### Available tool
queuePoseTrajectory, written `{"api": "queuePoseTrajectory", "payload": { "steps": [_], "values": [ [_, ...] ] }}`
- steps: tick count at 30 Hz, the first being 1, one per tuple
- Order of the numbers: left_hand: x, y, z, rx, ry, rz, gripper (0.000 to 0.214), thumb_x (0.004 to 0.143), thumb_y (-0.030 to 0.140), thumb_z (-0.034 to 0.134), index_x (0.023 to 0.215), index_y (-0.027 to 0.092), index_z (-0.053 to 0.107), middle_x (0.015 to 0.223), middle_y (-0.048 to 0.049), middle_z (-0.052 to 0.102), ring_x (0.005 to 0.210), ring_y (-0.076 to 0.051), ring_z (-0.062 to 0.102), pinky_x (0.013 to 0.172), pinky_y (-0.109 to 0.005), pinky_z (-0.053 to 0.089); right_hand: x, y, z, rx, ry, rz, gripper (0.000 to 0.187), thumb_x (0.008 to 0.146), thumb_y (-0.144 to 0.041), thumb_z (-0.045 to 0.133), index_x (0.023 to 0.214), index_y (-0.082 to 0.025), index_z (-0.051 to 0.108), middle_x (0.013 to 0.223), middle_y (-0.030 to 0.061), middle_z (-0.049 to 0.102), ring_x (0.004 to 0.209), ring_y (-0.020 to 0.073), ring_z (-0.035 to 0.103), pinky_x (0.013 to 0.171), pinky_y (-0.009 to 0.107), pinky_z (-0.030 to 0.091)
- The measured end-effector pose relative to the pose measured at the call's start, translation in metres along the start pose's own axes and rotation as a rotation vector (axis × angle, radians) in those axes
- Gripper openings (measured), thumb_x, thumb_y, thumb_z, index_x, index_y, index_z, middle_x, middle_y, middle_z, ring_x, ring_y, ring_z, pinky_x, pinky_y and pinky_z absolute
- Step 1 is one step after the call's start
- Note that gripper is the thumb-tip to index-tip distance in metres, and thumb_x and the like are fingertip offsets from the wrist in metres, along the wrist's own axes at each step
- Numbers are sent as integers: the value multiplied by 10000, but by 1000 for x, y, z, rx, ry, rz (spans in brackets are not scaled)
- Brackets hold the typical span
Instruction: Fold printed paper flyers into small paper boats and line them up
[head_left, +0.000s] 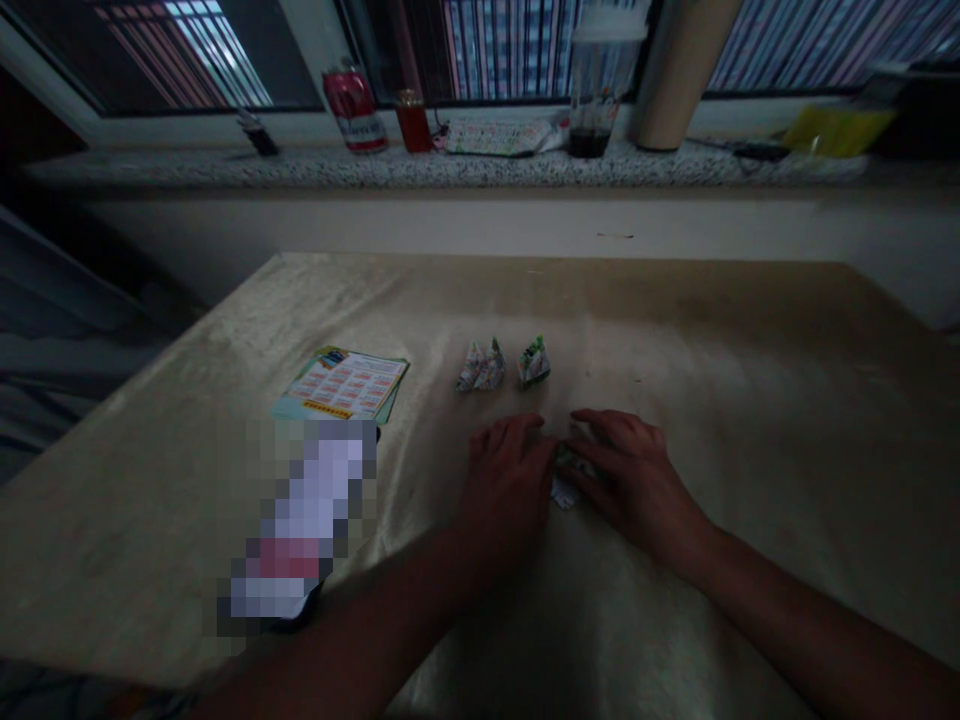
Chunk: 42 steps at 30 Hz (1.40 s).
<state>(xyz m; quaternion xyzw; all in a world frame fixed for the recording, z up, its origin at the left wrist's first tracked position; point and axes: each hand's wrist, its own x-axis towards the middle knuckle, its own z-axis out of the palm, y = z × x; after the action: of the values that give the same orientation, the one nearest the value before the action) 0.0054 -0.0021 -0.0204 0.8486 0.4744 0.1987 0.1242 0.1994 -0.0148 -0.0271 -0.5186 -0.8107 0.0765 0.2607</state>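
Observation:
Between my two hands, a small piece of folded printed paper (564,493) rests on the table, partly hidden under the fingers. My left hand (508,478) is closed at its left edge, with curled fingers and the fingertips against the paper. From the other side my right hand (637,480) presses on it with thumb and fingers. Just beyond stand a pointed, two-peaked folded paper shape (481,368) and, to its right, a smaller folded paper shape (534,363), both printed with white and green.
Left of the hands lie several printed sheets (341,388) and a blurred-out phone (307,525). On the windowsill (480,175) behind stand a red can (355,112), a small reddish jar (413,122), a plastic cup with dark liquid (591,110), a cardboard tube (679,80) and a yellow packet (840,130).

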Motion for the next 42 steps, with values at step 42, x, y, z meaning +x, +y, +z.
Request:
{"api": "queuePoseTrajectory", "payload": {
  "steps": [42],
  "values": [
    [-1,3,-24,-1368,-88,-362,293,732,208,839,1010,176,751,632,15,715,537,-113,656,542,-204,520,-4,-18,-31,1181,-291,414,276,920,-341,700,735,-152,779,668,44,759,603,119,693,576,192,545]
  ]
}}
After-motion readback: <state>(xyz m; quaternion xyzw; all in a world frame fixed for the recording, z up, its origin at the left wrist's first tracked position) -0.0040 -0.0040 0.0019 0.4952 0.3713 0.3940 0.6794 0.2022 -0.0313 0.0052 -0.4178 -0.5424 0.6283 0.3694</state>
